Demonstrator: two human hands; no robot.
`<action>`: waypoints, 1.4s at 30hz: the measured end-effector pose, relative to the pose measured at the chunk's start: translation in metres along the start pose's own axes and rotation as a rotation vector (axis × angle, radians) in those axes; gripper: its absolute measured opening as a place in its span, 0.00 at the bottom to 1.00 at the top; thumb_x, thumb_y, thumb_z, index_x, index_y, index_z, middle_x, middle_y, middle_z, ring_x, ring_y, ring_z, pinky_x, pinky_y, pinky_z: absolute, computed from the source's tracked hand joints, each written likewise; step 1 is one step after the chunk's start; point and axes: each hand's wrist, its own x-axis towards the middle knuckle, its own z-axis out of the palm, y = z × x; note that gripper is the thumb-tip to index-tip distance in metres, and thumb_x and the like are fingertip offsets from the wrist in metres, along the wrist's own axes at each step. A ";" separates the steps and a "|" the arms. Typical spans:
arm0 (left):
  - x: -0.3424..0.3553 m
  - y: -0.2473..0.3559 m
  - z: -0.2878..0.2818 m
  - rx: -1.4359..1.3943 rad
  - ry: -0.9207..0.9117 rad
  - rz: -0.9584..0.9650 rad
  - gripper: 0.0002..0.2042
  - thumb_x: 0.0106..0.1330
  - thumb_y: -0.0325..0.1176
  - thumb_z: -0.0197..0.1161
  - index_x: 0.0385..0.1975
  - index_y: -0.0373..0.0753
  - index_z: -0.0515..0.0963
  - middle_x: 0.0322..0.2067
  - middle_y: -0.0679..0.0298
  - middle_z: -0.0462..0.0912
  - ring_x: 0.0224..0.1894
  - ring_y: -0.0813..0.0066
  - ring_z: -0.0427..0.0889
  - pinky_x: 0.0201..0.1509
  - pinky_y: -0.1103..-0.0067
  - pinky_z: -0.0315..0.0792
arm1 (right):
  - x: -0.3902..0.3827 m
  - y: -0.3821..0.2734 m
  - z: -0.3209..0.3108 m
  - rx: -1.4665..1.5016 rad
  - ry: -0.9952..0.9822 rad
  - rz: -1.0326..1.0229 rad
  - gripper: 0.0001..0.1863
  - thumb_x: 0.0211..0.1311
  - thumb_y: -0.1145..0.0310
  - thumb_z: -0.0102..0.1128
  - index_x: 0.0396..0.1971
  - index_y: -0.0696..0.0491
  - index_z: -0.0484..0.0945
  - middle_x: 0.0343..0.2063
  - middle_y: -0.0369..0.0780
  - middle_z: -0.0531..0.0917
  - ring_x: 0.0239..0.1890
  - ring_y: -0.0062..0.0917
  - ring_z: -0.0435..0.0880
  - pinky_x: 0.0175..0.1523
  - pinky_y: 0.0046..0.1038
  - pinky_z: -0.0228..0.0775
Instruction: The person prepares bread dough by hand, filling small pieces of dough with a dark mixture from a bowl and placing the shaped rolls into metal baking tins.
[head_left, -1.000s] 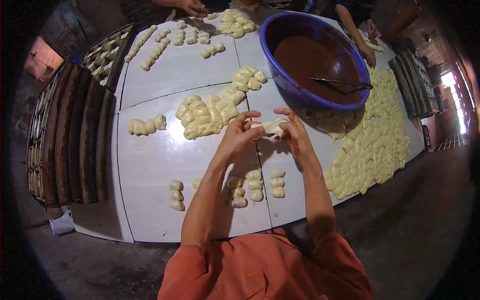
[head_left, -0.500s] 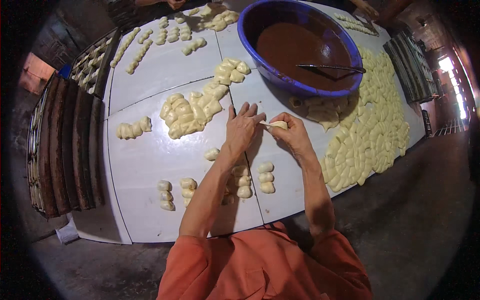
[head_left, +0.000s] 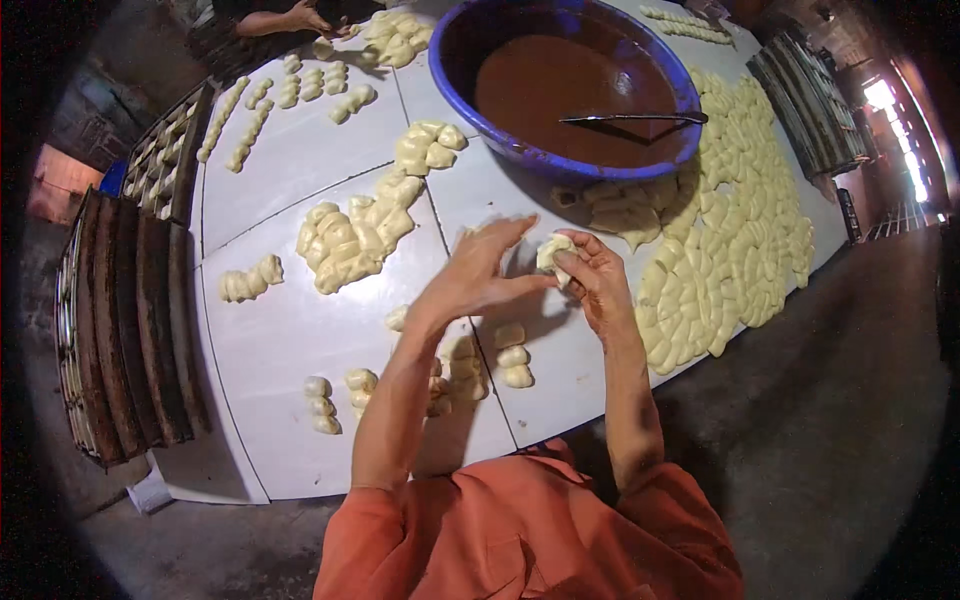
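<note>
My right hand (head_left: 600, 285) pinches a small pale piece of dough (head_left: 551, 252) between thumb and fingers, above the white table. Just left of it, my left hand (head_left: 482, 268) is empty, thumb and fingers spread apart. Below my hands, stubby rows of rolled dough (head_left: 514, 357) lie near the table's front edge, some partly hidden by my left forearm. A heap of cut dough pieces (head_left: 345, 245) sits to the left of my hands. Beyond them, a blue basin (head_left: 440, 80) holds brown filling (head_left: 560, 90), with a dark flat stick (head_left: 635, 118) resting across it.
Flattened dough pieces (head_left: 725, 230) cover the table's right side. Stacked wooden trays (head_left: 130, 320) stand along the left edge, more trays (head_left: 812, 115) at the far right. Another person's hand (head_left: 305, 17) is at the far left, near more dough rolls (head_left: 312, 84).
My left hand has come off the dough, its fingers opening beside it. The dough piece is now held up in my right hand alone. The whole view has shifted slightly.
</note>
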 end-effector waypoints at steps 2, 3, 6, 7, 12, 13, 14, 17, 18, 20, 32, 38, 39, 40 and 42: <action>0.003 0.018 0.002 -0.337 -0.010 -0.033 0.25 0.60 0.43 0.69 0.54 0.35 0.79 0.48 0.52 0.85 0.49 0.63 0.84 0.54 0.72 0.75 | -0.002 0.000 0.009 -0.043 0.002 0.000 0.18 0.64 0.72 0.65 0.51 0.61 0.74 0.39 0.39 0.85 0.35 0.16 0.84 0.32 0.11 0.74; 0.004 0.021 0.002 -0.358 -0.014 -0.098 0.21 0.62 0.40 0.68 0.50 0.33 0.81 0.44 0.55 0.86 0.44 0.66 0.85 0.49 0.73 0.75 | -0.002 -0.004 0.016 -0.091 0.008 -0.005 0.17 0.64 0.72 0.65 0.49 0.61 0.74 0.38 0.39 0.85 0.35 0.16 0.84 0.34 0.13 0.75; 0.000 -0.002 0.016 -0.373 0.099 -0.063 0.21 0.63 0.40 0.68 0.52 0.34 0.80 0.43 0.56 0.87 0.43 0.65 0.85 0.49 0.73 0.75 | 0.001 -0.003 0.019 -0.417 0.093 -0.101 0.17 0.62 0.73 0.67 0.48 0.59 0.75 0.42 0.38 0.82 0.38 0.17 0.82 0.40 0.19 0.78; -0.001 -0.002 0.020 -0.459 0.089 -0.107 0.24 0.63 0.40 0.68 0.57 0.35 0.76 0.47 0.53 0.85 0.46 0.63 0.84 0.52 0.72 0.75 | 0.001 -0.001 0.015 -0.613 0.120 -0.231 0.17 0.61 0.74 0.67 0.49 0.58 0.76 0.44 0.37 0.81 0.40 0.17 0.81 0.41 0.20 0.78; 0.008 0.024 0.035 -0.308 0.420 0.231 0.37 0.66 0.43 0.65 0.71 0.36 0.57 0.66 0.46 0.67 0.68 0.57 0.68 0.67 0.66 0.64 | -0.007 -0.015 0.021 -0.298 0.074 -0.285 0.24 0.59 0.73 0.70 0.53 0.56 0.71 0.45 0.35 0.78 0.43 0.19 0.79 0.49 0.21 0.76; 0.011 0.029 0.037 -0.329 0.511 0.309 0.37 0.64 0.43 0.67 0.70 0.34 0.60 0.64 0.47 0.71 0.65 0.59 0.73 0.66 0.69 0.67 | -0.008 -0.016 0.029 -0.300 0.067 -0.290 0.24 0.59 0.73 0.70 0.53 0.56 0.71 0.45 0.35 0.78 0.43 0.19 0.79 0.49 0.21 0.76; 0.014 0.040 0.043 -0.449 0.488 0.325 0.37 0.62 0.43 0.69 0.68 0.34 0.63 0.60 0.48 0.75 0.58 0.58 0.79 0.59 0.70 0.72 | -0.009 -0.021 0.031 -0.063 -0.008 -0.280 0.26 0.58 0.71 0.71 0.54 0.56 0.70 0.44 0.35 0.78 0.43 0.19 0.79 0.50 0.22 0.75; 0.028 0.039 0.065 -0.342 0.652 0.558 0.37 0.58 0.43 0.74 0.65 0.34 0.67 0.53 0.50 0.81 0.46 0.62 0.87 0.47 0.74 0.80 | -0.017 -0.039 0.057 0.291 -0.032 -0.194 0.24 0.59 0.65 0.71 0.52 0.55 0.72 0.41 0.36 0.79 0.41 0.20 0.81 0.50 0.22 0.75; 0.030 0.042 0.071 -0.510 0.712 0.530 0.38 0.58 0.44 0.74 0.66 0.34 0.67 0.53 0.50 0.82 0.48 0.63 0.86 0.49 0.73 0.79 | -0.016 -0.042 0.055 0.317 -0.042 -0.140 0.21 0.62 0.64 0.70 0.50 0.55 0.74 0.40 0.36 0.79 0.41 0.19 0.80 0.49 0.22 0.75; 0.034 0.047 0.080 -0.730 0.754 0.473 0.43 0.57 0.44 0.75 0.70 0.33 0.60 0.53 0.51 0.82 0.52 0.66 0.84 0.54 0.73 0.77 | -0.013 -0.049 0.056 0.317 -0.020 -0.086 0.14 0.66 0.61 0.65 0.44 0.54 0.77 0.38 0.34 0.79 0.39 0.17 0.79 0.46 0.20 0.72; -0.012 0.022 0.039 -0.876 0.416 -0.144 0.24 0.68 0.30 0.65 0.63 0.35 0.69 0.52 0.53 0.80 0.50 0.73 0.81 0.52 0.78 0.76 | 0.162 -0.123 0.020 -1.151 -0.188 -0.261 0.10 0.65 0.66 0.57 0.38 0.57 0.78 0.32 0.44 0.85 0.33 0.29 0.84 0.39 0.32 0.73; -0.019 0.014 0.028 -0.786 0.344 -0.189 0.20 0.70 0.34 0.63 0.58 0.32 0.73 0.49 0.55 0.83 0.51 0.73 0.81 0.56 0.77 0.74 | 0.194 -0.106 -0.003 -1.555 -0.537 -0.089 0.12 0.61 0.63 0.60 0.37 0.55 0.80 0.31 0.44 0.85 0.32 0.30 0.83 0.38 0.34 0.74; -0.022 0.013 0.026 -0.769 0.324 -0.213 0.20 0.70 0.34 0.63 0.58 0.32 0.73 0.49 0.55 0.83 0.51 0.72 0.81 0.56 0.77 0.74 | 0.188 -0.113 0.004 -1.554 -0.549 -0.090 0.12 0.61 0.63 0.60 0.37 0.55 0.80 0.31 0.44 0.85 0.32 0.30 0.83 0.38 0.34 0.74; -0.023 0.010 0.026 -0.773 0.324 -0.213 0.19 0.71 0.34 0.63 0.57 0.32 0.74 0.49 0.55 0.82 0.50 0.73 0.82 0.55 0.77 0.75 | 0.183 -0.122 0.010 -1.180 -0.491 0.028 0.11 0.63 0.62 0.61 0.36 0.55 0.79 0.30 0.41 0.84 0.31 0.26 0.82 0.37 0.30 0.74; -0.019 0.003 0.031 -0.830 0.347 -0.198 0.18 0.71 0.35 0.62 0.56 0.32 0.75 0.49 0.56 0.82 0.50 0.73 0.82 0.55 0.77 0.75 | 0.161 -0.141 0.028 -0.634 -0.430 0.167 0.11 0.66 0.61 0.64 0.35 0.53 0.77 0.29 0.33 0.81 0.29 0.16 0.81 0.34 0.19 0.74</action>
